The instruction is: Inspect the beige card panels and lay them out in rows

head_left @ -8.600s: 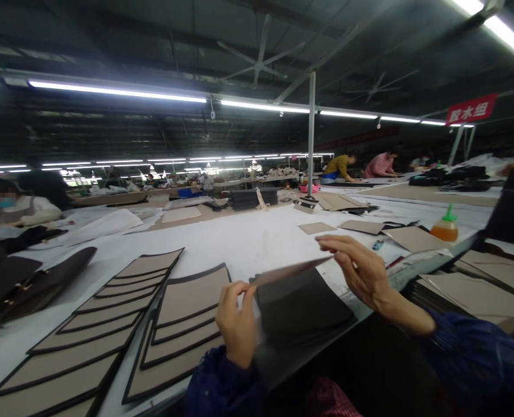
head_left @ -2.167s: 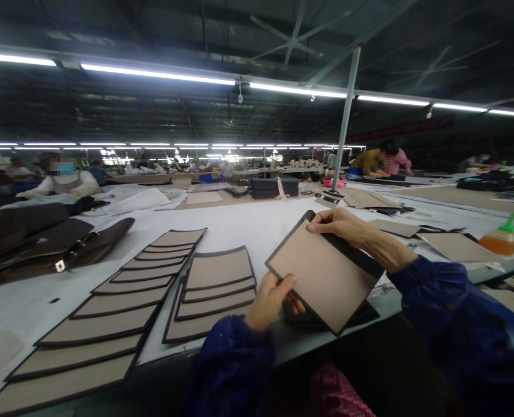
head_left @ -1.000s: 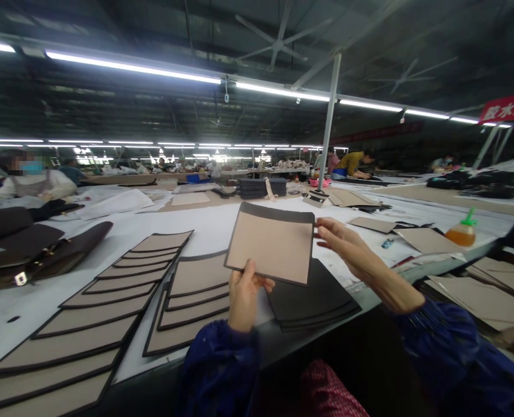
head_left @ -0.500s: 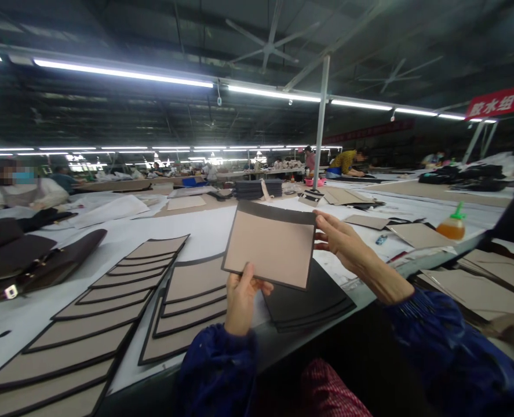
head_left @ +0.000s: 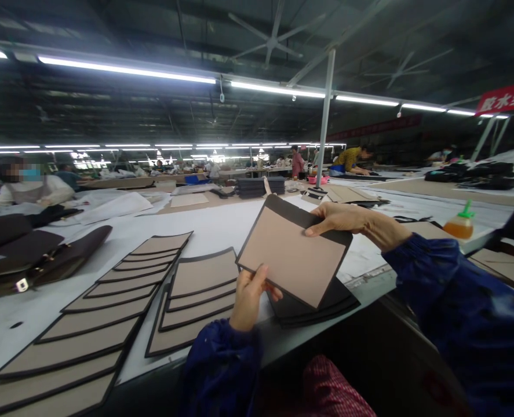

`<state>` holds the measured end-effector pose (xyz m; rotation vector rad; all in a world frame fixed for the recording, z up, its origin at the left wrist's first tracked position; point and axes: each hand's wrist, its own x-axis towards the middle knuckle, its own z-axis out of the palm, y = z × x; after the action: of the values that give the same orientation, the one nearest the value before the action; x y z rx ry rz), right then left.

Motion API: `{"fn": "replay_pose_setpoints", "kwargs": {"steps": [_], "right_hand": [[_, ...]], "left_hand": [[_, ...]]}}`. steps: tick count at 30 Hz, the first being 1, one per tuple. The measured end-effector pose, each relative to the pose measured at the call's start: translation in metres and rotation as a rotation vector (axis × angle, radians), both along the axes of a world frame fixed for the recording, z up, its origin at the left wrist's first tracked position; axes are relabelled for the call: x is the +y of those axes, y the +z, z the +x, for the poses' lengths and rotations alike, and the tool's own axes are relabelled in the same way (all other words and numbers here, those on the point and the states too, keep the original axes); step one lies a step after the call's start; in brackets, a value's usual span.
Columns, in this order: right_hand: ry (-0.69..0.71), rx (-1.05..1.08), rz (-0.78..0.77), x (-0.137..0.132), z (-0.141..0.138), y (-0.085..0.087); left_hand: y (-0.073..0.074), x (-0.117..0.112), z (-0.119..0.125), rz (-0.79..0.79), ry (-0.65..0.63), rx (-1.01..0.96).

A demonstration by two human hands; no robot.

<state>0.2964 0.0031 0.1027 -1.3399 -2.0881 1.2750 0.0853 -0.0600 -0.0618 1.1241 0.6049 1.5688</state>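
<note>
Round it swings: the black-edged beige panel has turned clockwise, and the right hand has moved from its side edge to its dark top border, thumb and fingers clamped there. The left hand pinches the lower edge, all above black sheets. Leftward, overlapping panels; beyond, rightward, a green-nozzled bottle.

Tan rectangular panel with black edging, widest at the far side, aslant above black sheets.

Matt tan panel, glossy blue sleeves
</note>
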Motion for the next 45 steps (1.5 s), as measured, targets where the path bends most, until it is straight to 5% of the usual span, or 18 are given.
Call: {"fn": "replay_pose_setpoints", "kwargs": {"steps": [5,13,21,29,38,42,45], "right_hand": [[-0.002,0.009,0.027,0.004,0.0,-0.011],[-0.068,-0.455,0.597,0.005,-0.007,-0.015],[-0.121,-0.686,0.767,-0.015,-0.02,-0.015],[-0.094,-0.428,0.683,-0.012,-0.013,-0.026],[0.017,0.112,-0.086,0.016,0.018,-0.042],[0.002,0.124,-0.073,0.015,0.014,-0.046],[-0.014,0.021,0.083,0.008,0.008,-0.045]], "left_hand": [[0.0,0.001,0.0,-0.021,0.021,0.031],[-0.003,0.003,0.001,-0.035,0.105,0.079],[-0.003,0.003,0.001,-0.047,0.16,0.11],[-0.001,0.003,0.0,-0.105,0.155,0.04],[0.002,0.001,0.0,-0.106,0.108,0.015],[0.001,0.002,0.0,-0.113,0.125,0.022],[0.0,0.003,-0.001,-0.122,0.137,0.038]]}}
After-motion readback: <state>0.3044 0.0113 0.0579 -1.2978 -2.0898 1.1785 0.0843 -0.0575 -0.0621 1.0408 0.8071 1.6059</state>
